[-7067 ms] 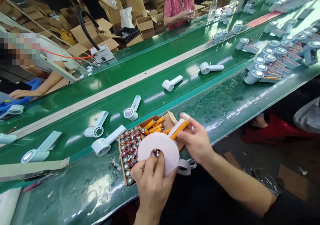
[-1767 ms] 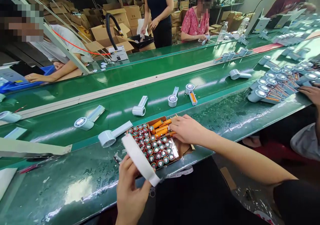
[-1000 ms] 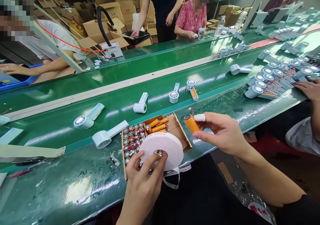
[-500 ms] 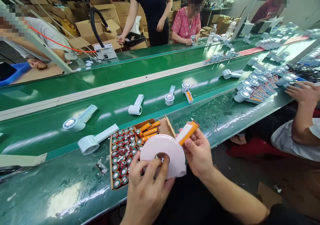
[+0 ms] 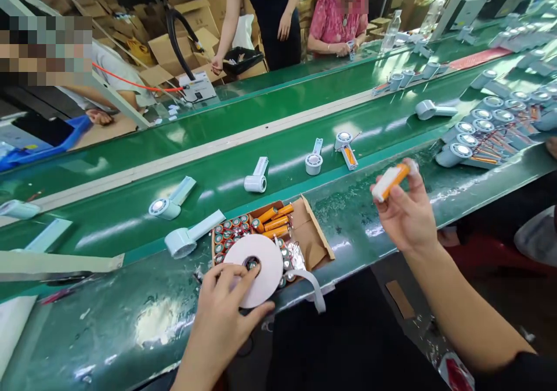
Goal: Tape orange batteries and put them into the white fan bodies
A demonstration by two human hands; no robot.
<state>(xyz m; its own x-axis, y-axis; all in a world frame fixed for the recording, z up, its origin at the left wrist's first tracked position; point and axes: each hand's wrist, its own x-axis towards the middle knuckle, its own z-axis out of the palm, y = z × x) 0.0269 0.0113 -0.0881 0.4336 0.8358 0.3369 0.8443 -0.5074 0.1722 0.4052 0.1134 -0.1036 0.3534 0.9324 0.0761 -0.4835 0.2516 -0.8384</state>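
My left hand is closed on a roll of white tape, its fingers at the hole in the middle. A loose strip of tape hangs from the roll's right side. The roll covers part of a cardboard box of orange batteries, some upright and several lying flat. Raised to the right of the box, my right hand pinches an orange battery with a white strip of tape along its side. The battery is slightly blurred.
Pale blue handheld fan bodies lie on the green conveyor and along its near edge. More fan bodies with wires are grouped at right. Across the belt are co-workers, a small machine and a plastic bottle.
My right hand has moved up and right with the battery, away from the roll. The tape roll has shifted left and lower over the box, and a loose tape end now shows.
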